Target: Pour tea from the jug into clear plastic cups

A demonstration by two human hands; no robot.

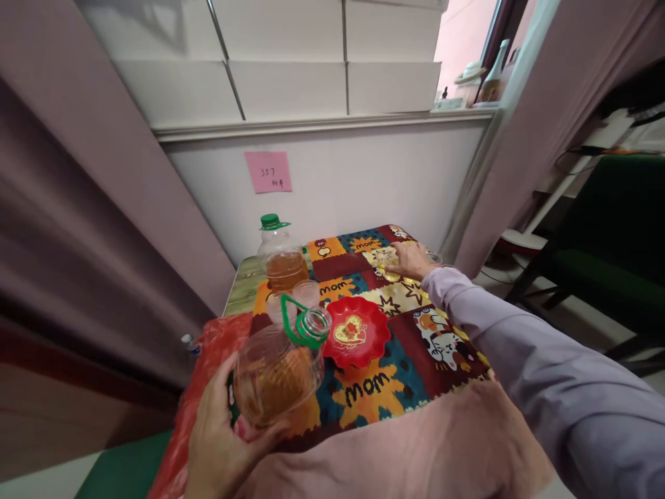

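My left hand [226, 426] is wrapped round a clear plastic jug [278, 381] part filled with amber liquid. The jug tilts to the right; its mouth has no cap, and a green ring handle [294, 315] circles the neck. Just beyond the mouth lies a red scalloped dish [371, 333] with a gold heart print. At the table's far right, my right hand [408, 260] reaches down to the patterned cloth, fingers stretched and apart. Something clear, too small to name, shows by its wrist. Small clear cups [306, 293] stand behind the held jug.
A second jug [285, 267] with a green cap and amber liquid stands at the back left. The patterned tablecloth [364, 391] covers the table. Red plastic sheeting [208, 374] hangs at the left edge. A pink note [269, 172] is on the wall, and a dark chair [603, 242] stands right.
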